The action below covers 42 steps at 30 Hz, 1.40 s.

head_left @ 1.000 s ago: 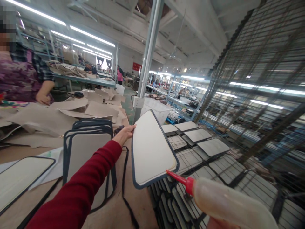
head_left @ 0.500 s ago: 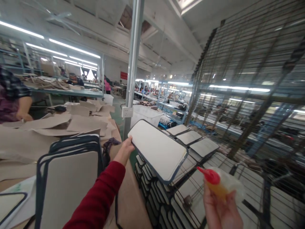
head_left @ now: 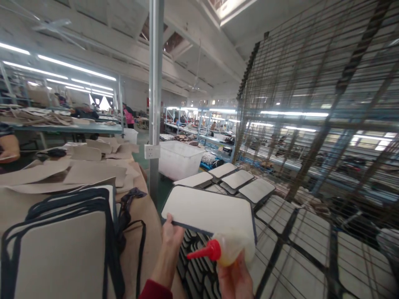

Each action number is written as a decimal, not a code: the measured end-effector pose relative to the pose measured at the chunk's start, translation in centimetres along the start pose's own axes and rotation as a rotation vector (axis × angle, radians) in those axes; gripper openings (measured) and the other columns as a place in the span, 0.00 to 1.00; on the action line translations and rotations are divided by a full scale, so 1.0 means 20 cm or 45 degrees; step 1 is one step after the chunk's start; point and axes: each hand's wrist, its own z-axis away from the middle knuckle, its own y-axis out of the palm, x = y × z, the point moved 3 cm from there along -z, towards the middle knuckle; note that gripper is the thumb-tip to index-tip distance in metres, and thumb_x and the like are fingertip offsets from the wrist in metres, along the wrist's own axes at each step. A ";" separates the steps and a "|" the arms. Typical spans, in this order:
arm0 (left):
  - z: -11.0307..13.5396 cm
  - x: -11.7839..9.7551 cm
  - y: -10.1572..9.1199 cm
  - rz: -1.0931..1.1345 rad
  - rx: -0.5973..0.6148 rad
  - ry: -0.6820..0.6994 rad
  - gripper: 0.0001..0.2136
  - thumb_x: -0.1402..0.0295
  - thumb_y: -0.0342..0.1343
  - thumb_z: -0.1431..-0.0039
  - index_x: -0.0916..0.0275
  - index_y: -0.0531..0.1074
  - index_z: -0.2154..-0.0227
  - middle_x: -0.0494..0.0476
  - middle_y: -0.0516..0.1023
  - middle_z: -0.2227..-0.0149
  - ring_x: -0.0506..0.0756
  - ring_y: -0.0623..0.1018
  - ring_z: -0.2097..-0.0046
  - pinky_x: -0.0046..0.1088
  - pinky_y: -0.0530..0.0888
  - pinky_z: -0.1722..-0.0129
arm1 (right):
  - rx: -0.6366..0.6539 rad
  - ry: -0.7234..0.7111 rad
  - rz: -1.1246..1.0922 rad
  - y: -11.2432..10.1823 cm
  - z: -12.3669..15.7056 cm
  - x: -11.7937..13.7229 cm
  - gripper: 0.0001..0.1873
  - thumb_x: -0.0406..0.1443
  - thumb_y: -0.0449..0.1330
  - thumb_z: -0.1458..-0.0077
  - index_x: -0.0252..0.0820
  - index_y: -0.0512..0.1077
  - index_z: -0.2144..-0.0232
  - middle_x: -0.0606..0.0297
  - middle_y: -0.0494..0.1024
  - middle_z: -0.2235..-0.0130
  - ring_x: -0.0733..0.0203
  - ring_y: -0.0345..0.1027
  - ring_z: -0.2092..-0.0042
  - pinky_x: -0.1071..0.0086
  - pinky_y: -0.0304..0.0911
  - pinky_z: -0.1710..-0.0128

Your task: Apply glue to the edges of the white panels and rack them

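A person's left hand (head_left: 171, 234) pinches a pale, rounded rectangular panel with a dark-blue border (head_left: 208, 207) by its near left corner, over a brown wire-mesh rack (head_left: 307, 162) beside the right edge of a brown-topped bench (head_left: 152, 224); the right hand's (head_left: 236, 276) fingers wrap a translucent squeeze bottle (head_left: 232, 245), its red nozzle (head_left: 204, 250) pointing away from the panel. Work appears part-way: similar pale panels (head_left: 311, 232) already lie on the rack, while a dark-bordered stack (head_left: 62, 249) remains on the bench. Whether the held piece is finished cannot be told.

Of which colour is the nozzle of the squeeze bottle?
The nozzle is red; it shows best in the head view.
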 end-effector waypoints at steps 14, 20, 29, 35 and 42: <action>0.41 -0.34 -0.08 -0.963 0.124 0.534 0.19 0.79 0.64 0.57 0.59 0.73 0.59 0.58 0.77 0.57 0.57 0.74 0.50 0.29 0.68 0.48 | 0.117 0.224 0.033 -0.02 -0.08 0.04 0.17 0.44 0.70 0.57 0.47 0.77 0.63 0.62 0.79 0.61 0.54 0.73 0.55 0.59 0.68 0.52; 0.28 -0.43 0.42 -1.456 0.689 0.656 0.22 0.82 0.67 0.67 0.62 0.78 0.64 0.61 0.77 0.54 0.60 0.69 0.44 0.27 0.61 0.43 | 0.080 0.321 -0.115 0.10 0.08 -0.11 0.17 0.43 0.70 0.57 0.47 0.77 0.63 0.62 0.79 0.61 0.54 0.74 0.58 0.56 0.67 0.52; 0.08 -0.38 0.46 -2.047 1.266 0.371 0.13 0.67 0.62 0.54 0.65 0.78 0.63 0.53 0.80 0.65 0.57 0.75 0.61 0.25 0.68 0.61 | 0.056 0.277 -0.023 0.02 0.09 -0.14 0.20 0.46 0.71 0.60 0.46 0.77 0.63 0.60 0.79 0.59 0.55 0.74 0.58 0.61 0.69 0.55; 0.12 -0.50 0.44 -2.052 1.284 0.248 0.15 0.63 0.62 0.53 0.66 0.78 0.63 0.52 0.79 0.69 0.55 0.74 0.67 0.24 0.68 0.68 | -0.162 0.100 0.185 -0.06 0.10 0.21 0.22 0.51 0.69 0.59 0.48 0.77 0.63 0.59 0.78 0.58 0.53 0.74 0.57 0.60 0.70 0.57; 0.31 -0.54 0.47 -2.087 1.376 -0.066 0.16 0.62 0.61 0.52 0.65 0.79 0.61 0.54 0.80 0.64 0.58 0.76 0.62 0.24 0.70 0.64 | -0.243 -0.728 0.491 0.28 -0.01 0.77 0.29 0.46 0.72 0.69 0.46 0.75 0.60 0.63 0.79 0.60 0.53 0.69 0.51 0.51 0.55 0.43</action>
